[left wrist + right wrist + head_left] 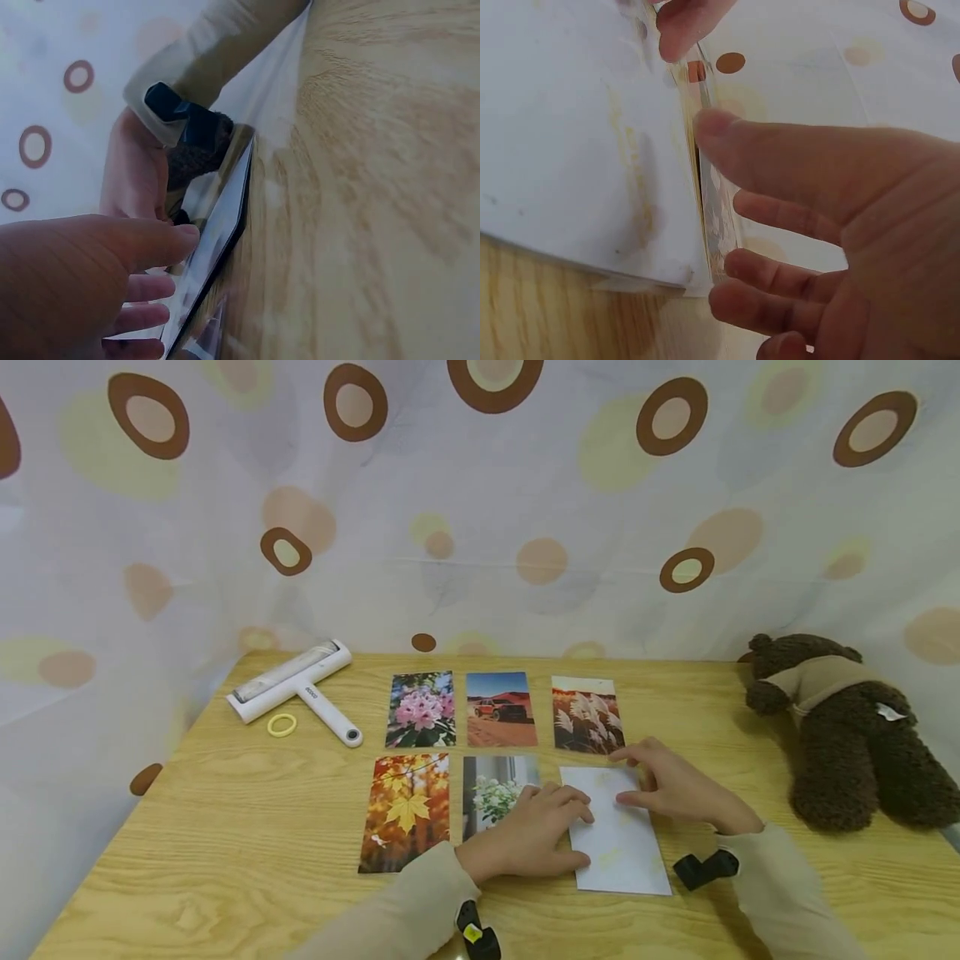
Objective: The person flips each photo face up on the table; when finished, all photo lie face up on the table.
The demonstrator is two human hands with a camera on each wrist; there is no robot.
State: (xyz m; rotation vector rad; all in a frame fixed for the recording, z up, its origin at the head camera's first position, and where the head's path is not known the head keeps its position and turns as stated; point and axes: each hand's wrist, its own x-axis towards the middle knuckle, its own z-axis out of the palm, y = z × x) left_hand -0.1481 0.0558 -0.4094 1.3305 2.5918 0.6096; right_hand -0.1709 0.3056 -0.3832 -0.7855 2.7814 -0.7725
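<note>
A white sheet (618, 852) with faint yellowish marks lies on the wooden table in the head view. At its left side is my left hand (528, 835), fingers and thumb extended over the edge and covering part of a white-flower photo card (491, 785). My right hand (671, 785) is at the sheet's upper right, thumb over the white surface and index finger near the lower edge of a reed-grass photo card (587, 717). In the left wrist view the sheet (234, 187) shows a dark lower edge. Neither hand curls round anything.
Further photo cards show pink flowers (420, 710), a red vehicle (501, 710) and a yellow maple leaf (405, 814). To the left lie a white T-shaped roller tool (292, 685) and a yellow ring (282, 725). A brown teddy bear (840, 760) lies at the right; patterned cloth (480, 602) hangs behind.
</note>
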